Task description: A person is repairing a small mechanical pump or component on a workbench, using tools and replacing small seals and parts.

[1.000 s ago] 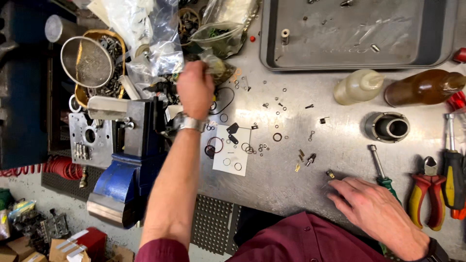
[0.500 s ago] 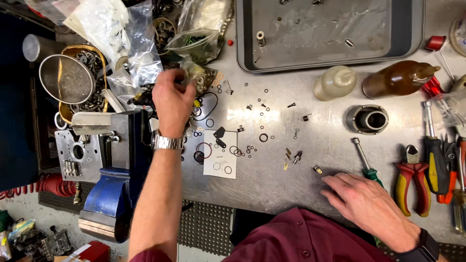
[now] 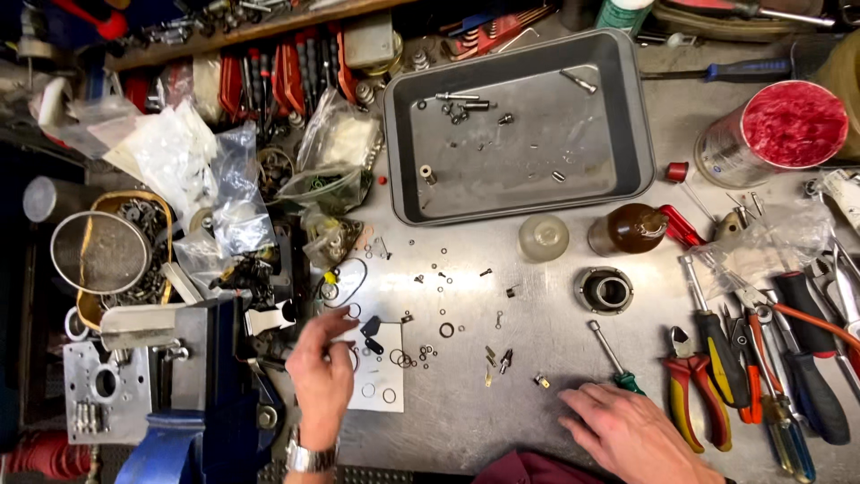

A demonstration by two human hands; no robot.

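Observation:
My left hand [image 3: 321, 372], a watch on its wrist, hovers over the left edge of a white paper sheet [image 3: 381, 381] strewn with small black O-rings and washers. Its fingers are curled, with one finger pointing toward a black gasket piece [image 3: 370, 328]; I cannot see whether it holds a small part. My right hand [image 3: 627, 430] rests flat on the steel bench with spread fingers and holds nothing. Its fingertips lie beside a green-handled screwdriver [image 3: 618, 366] and close to a small brass piece [image 3: 542, 382].
A blue vise [image 3: 210, 403] stands left of my left hand. A grey metal tray [image 3: 618, 134] with a few screws sits at the back. Two bottles [image 3: 544, 237], a metal ring [image 3: 605, 289], red-yellow pliers [image 3: 688, 390], screwdrivers and plastic bags [image 3: 215, 193] crowd the bench.
My left hand has drawn back from the plastic bags at the far side to the paper sheet near me. My right hand stayed in place; the view tilted farther up the bench.

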